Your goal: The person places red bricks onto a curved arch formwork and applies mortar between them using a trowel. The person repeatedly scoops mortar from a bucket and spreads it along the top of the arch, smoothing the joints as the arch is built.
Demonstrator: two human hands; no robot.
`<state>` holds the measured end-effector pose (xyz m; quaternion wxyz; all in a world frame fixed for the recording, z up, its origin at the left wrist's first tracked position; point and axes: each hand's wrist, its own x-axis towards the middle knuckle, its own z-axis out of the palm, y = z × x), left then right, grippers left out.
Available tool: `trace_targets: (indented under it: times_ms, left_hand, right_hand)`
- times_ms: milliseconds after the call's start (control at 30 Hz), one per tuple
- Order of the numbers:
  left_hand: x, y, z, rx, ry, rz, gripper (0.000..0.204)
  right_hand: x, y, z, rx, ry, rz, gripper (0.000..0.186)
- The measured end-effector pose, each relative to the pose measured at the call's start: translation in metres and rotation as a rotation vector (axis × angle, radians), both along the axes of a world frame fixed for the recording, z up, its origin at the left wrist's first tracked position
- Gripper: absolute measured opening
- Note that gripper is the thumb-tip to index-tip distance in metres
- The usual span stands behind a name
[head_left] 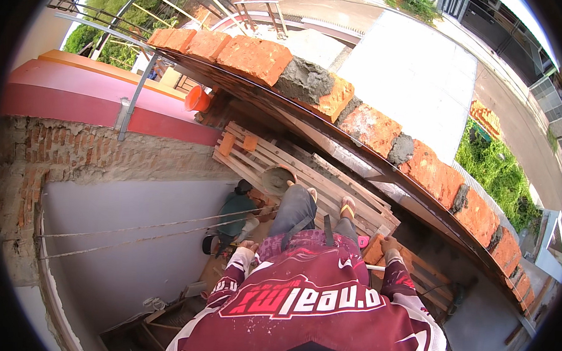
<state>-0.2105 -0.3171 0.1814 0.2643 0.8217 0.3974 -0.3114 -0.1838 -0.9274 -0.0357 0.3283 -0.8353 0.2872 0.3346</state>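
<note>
My right hand (pixel 389 244) is at my right side, its fingers closed on the edge of an orange brick (pixel 372 250). More orange bricks (pixel 408 259) lie just beyond it on the planks. My left hand (pixel 248 245) hangs by my left hip, small in the picture, and its fingers are too unclear to read. In front of my feet, a round tub of grey mortar (pixel 277 180) rests on the wooden planks (pixel 331 185). Ahead of me, a curved course of orange bricks (pixel 371 124) runs left to right, with grey mortar (pixel 304 81) in its joints and on top.
I stand in sandals on the plank platform. Two loose bricks (pixel 250 142) lie at its far left, near an orange bucket (pixel 197 99). Below on the left, another person (pixel 234 211) works beside a pale wall (pixel 128 225). Two thin rods (pixel 159 233) cross the opening there.
</note>
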Motion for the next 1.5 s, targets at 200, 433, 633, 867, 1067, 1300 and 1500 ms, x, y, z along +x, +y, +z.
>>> trace_targets:
  times_ms: [200,433,633,867,1067,1300,1500]
  left_hand:
    - [-0.053,0.023,-0.017,-0.081,0.055,-0.301,0.032]
    - [-0.031,0.000,0.023,0.050,0.042,-0.054,0.039]
    - [0.024,-0.041,0.084,-0.008,0.077,0.153,0.051]
    - [-0.010,-0.035,0.048,0.041,0.023,-0.061,0.044]
    - [-0.052,-0.001,-0.016,-0.205,-0.272,0.073,0.039]
    - [-0.050,-0.004,-0.003,-0.021,-0.062,-0.084,0.040]
    - [-0.021,-0.008,0.004,-0.074,-0.025,-0.241,0.045]
  right_hand:
    - [0.053,0.060,0.014,0.208,0.097,-0.128,0.041]
    - [0.039,0.092,0.030,0.582,0.305,-0.433,0.046]
    - [-0.020,0.068,-0.008,0.417,0.371,-0.274,0.032]
    - [-0.046,0.059,-0.011,0.430,0.443,-0.249,0.040]
    - [-0.018,0.073,0.009,0.485,0.391,-0.345,0.037]
    - [0.018,0.085,0.039,0.506,0.379,-0.384,0.035]
    - [0.022,0.082,0.031,0.530,0.384,-0.368,0.034]
